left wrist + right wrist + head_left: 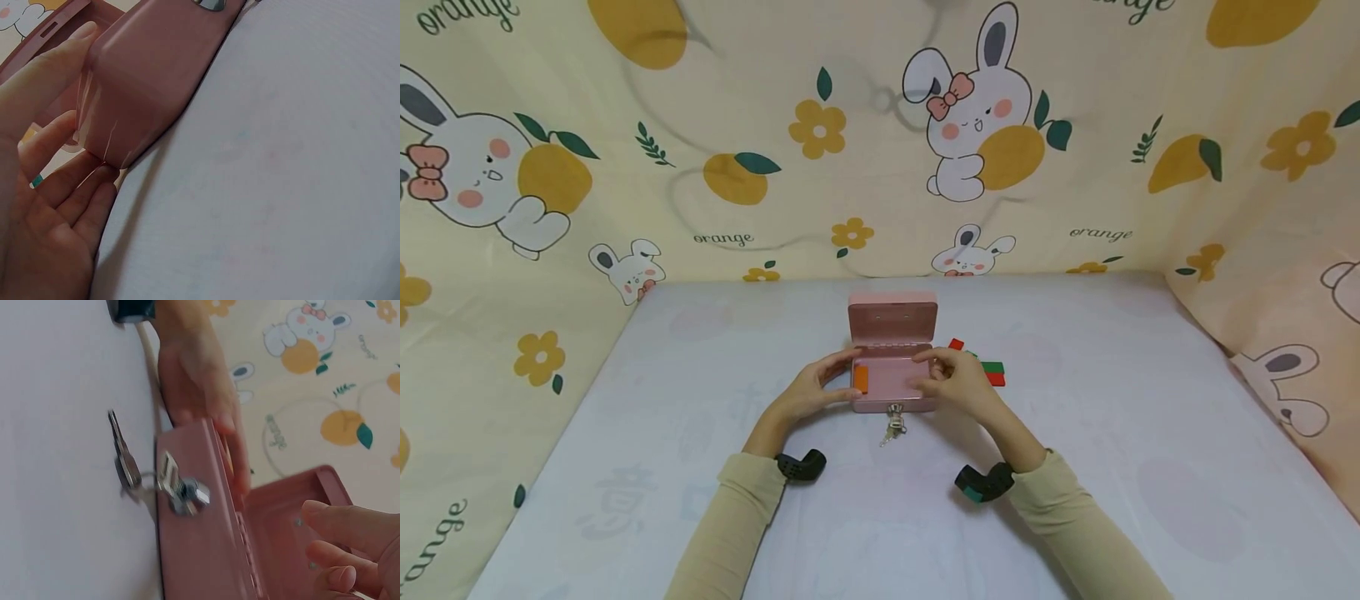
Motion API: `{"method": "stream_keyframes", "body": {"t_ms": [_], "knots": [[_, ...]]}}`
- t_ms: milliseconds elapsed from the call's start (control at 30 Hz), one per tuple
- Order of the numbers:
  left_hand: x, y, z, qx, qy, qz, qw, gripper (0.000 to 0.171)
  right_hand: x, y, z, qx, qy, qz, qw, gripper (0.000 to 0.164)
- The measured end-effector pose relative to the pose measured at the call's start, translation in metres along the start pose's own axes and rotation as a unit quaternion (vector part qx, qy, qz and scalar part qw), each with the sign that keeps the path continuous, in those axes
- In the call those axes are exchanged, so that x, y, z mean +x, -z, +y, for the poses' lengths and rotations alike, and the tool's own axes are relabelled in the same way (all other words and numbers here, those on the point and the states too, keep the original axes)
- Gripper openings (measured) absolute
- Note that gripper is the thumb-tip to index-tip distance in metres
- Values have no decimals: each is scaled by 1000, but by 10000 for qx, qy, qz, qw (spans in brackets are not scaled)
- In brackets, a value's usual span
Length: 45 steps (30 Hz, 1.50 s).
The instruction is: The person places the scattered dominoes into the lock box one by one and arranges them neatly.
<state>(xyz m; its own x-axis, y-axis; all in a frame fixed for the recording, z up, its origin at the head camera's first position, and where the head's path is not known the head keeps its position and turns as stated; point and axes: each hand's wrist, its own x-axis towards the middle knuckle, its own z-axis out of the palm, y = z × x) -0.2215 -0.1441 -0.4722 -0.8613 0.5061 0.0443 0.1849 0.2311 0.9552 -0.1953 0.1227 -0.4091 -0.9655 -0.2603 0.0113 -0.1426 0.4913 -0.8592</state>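
Observation:
A small pink cash box [895, 407] stands with its lid [893, 323] raised. An orange block [862, 380] lies inside at the left. My left hand [807, 392] holds the box's left end, thumb at the front rim and fingers along the side; the left wrist view shows this grip on the pink wall [144, 69]. Over the box's right part hovers my right hand [964, 385], fingers apart, nothing seen between them. In the right wrist view its fingertips [322, 515] show in front of the lid. Keys [128, 462] hang from the front lock [190, 497].
Right of the box, partly behind my right hand, lie red and green blocks [993, 367] and a red piece [956, 343]. A white cloth [700, 517] covers the table. Patterned curtains [865, 192] enclose the back and sides.

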Motion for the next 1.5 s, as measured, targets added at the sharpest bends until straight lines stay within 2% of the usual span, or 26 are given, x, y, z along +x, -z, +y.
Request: {"method": "stream_keyframes", "body": {"t_ms": [367, 533, 733, 967, 1133, 1500], "knots": [[-1, 1, 0, -37, 16, 10, 10000, 70, 5, 18, 17, -195, -14, 354, 9992, 34], [-2, 0, 0, 8, 79, 15, 10000, 71, 8, 22, 26, -155, -157, 444, 9988, 34], [-1, 0, -2, -1, 5, 23, 10000, 70, 12, 28, 34, -159, -346, 507, 9980, 35], [0, 0, -2, -11, 47, 19, 10000, 71, 19, 33, 43, -49, -609, 468, 9970, 38], [0, 0, -2, -8, 20, 3, 10000, 70, 25, 35, 51, -247, -702, 531, 9958, 39], [-1, 0, 0, -113, 0, -32, 9999, 71, 38, 38, 60, -857, -1225, 637, 9867, 50]]}}
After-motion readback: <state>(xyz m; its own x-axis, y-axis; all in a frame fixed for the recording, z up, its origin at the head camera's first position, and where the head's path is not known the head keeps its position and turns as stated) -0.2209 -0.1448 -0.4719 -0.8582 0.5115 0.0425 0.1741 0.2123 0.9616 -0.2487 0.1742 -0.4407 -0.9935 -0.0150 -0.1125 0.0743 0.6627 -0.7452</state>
